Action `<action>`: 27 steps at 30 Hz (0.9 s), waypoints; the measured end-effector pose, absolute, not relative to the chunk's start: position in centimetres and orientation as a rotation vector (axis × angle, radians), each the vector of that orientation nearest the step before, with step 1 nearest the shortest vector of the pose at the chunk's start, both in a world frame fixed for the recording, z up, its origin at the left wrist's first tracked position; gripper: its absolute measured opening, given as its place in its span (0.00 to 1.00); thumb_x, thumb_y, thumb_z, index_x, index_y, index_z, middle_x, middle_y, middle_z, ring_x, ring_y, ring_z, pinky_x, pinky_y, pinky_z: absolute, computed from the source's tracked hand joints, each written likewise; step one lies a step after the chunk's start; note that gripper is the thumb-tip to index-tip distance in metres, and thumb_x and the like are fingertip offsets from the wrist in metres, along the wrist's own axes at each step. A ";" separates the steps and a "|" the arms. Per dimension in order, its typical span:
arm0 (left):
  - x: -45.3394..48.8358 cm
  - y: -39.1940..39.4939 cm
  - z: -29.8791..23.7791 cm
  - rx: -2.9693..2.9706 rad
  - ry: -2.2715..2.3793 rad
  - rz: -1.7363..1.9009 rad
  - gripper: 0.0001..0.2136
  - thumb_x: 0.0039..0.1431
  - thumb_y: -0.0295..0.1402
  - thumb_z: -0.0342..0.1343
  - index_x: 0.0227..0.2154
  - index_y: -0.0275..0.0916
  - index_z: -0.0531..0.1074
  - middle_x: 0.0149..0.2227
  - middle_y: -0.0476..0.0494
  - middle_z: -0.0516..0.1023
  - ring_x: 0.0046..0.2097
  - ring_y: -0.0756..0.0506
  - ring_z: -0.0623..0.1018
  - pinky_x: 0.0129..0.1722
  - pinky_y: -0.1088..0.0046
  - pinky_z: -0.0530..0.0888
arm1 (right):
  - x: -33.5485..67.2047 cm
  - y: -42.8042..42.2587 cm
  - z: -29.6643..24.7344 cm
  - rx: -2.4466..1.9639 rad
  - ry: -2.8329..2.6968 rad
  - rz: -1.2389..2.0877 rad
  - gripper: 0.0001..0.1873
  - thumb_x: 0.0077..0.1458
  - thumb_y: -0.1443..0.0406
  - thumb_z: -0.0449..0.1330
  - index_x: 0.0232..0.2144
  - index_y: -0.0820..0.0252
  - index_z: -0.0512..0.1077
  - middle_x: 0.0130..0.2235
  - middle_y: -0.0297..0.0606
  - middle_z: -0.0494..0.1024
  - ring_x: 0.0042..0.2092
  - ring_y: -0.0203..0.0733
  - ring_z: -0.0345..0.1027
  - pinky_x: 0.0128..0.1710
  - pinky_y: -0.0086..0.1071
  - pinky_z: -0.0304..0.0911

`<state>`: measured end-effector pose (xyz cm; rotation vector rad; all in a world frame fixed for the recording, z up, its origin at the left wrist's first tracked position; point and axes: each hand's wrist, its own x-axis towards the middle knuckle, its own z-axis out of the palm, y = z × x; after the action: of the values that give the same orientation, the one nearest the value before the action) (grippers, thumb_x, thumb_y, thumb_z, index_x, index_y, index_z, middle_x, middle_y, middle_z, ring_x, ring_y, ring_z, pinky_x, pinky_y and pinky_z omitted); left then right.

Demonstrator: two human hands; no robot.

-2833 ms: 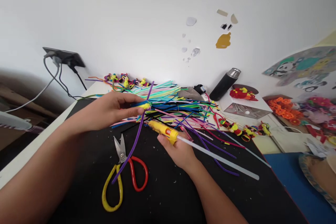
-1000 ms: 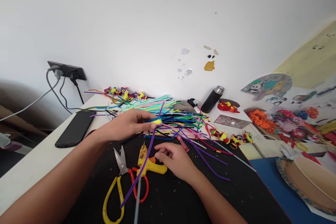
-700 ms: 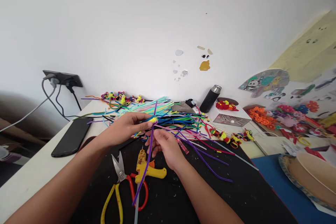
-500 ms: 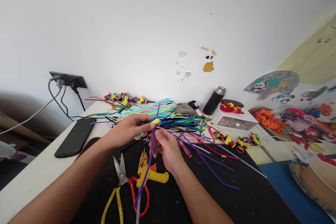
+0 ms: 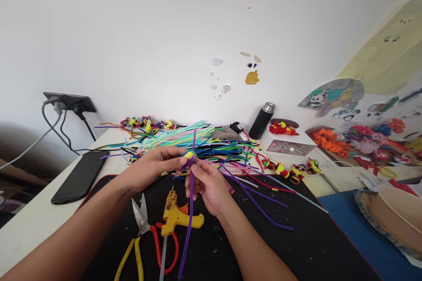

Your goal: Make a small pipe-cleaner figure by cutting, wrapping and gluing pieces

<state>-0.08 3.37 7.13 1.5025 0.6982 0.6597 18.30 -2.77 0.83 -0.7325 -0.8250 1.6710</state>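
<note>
The left hand has its grip pinched together on a small yellow tuft, thumb and fingertips closed around it just above the desk. The right hand meets it from the other side. Its grip is clamped on a purple pipe cleaner right under the tuft, so the two grips almost touch. The purple pipe cleaner is wound about the tuft. A short end sticks up above the grips, and the long end hangs down from them toward the person, crossing over the things below.

Directly below the grips, on a black mat, lies a yellow glue gun with its nozzle pointing up toward the hands and a pale glue stick trailing out of its back end. Just to the left of the gun lie scissors with one red and one yellow handle, blades aimed toward the left grip.

Beyond the grips, farther from the person, a loose heap of pipe cleaners in many colours spreads over the desk, and some purple and red strands run off to the right of the right grip. Well to the left of the left grip a dark phone lies flat. Behind the heap and to the right, near the wall, stands a black flask, tilted in this view. A row of small red and yellow figures sits to the right of the grips.
</note>
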 end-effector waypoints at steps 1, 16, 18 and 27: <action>-0.1 3.3 7.1 1.444 0.690 0.691 0.15 0.59 0.47 0.70 0.37 0.40 0.85 0.35 0.45 0.82 0.35 0.46 0.74 0.38 0.70 0.71 | 18.4 -2.9 0.9 -0.714 -0.824 1.699 0.23 0.52 0.48 0.75 0.31 0.60 0.74 0.23 0.32 0.78 0.19 0.34 0.70 0.16 0.23 0.58; -0.4 3.1 7.2 1.393 0.619 0.716 0.16 0.59 0.48 0.70 0.31 0.37 0.85 0.30 0.43 0.82 0.35 0.44 0.76 0.40 0.68 0.71 | 18.3 -3.2 1.1 -0.646 -0.904 1.792 0.27 0.57 0.44 0.70 0.40 0.62 0.75 0.26 0.34 0.80 0.19 0.35 0.72 0.15 0.23 0.57; -0.3 3.2 7.1 1.432 0.656 0.733 0.16 0.61 0.47 0.69 0.32 0.37 0.85 0.31 0.44 0.82 0.36 0.44 0.76 0.40 0.68 0.70 | 18.2 -3.1 1.1 -0.690 -0.966 1.699 0.28 0.57 0.43 0.70 0.42 0.62 0.75 0.27 0.34 0.81 0.19 0.35 0.72 0.15 0.23 0.57; -0.1 3.2 6.5 1.566 0.758 0.646 0.16 0.63 0.48 0.66 0.40 0.38 0.86 0.38 0.41 0.85 0.41 0.40 0.78 0.43 0.65 0.73 | 17.7 -2.6 0.7 -0.950 -0.987 1.362 0.26 0.56 0.44 0.69 0.40 0.60 0.74 0.24 0.31 0.78 0.17 0.33 0.70 0.15 0.22 0.54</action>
<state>-0.07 3.19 6.48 1.5657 0.7583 0.6459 17.75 -2.56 0.67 -0.9504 -0.9871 1.3621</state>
